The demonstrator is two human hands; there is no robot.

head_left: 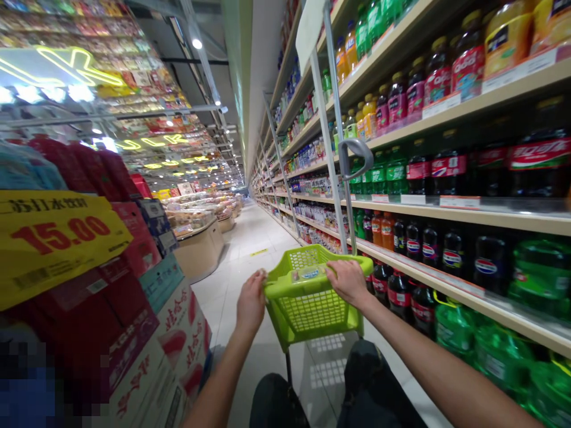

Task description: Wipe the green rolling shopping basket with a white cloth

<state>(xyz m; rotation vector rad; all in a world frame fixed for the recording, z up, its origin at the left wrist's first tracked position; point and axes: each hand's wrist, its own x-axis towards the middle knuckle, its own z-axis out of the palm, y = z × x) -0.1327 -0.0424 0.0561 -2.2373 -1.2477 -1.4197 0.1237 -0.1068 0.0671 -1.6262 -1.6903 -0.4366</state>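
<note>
A lime-green plastic shopping basket (312, 309) rides on a small trolley frame in front of me, empty as far as I can see. My left hand (250, 300) is closed around the left end of its near rim handle. My right hand (349, 280) grips the right end of the same handle, fingers wrapped over it. Both forearms reach forward from the bottom of the view. My dark trousers show below the basket.
Long shelves of soft-drink bottles (446, 166) run along the right. A grey upright pole with a handle (352, 156) stands beside the basket. Stacked red cartons with a yellow 15.00 price sign (53, 238) crowd the left. The pale tiled aisle (259, 238) runs ahead between them.
</note>
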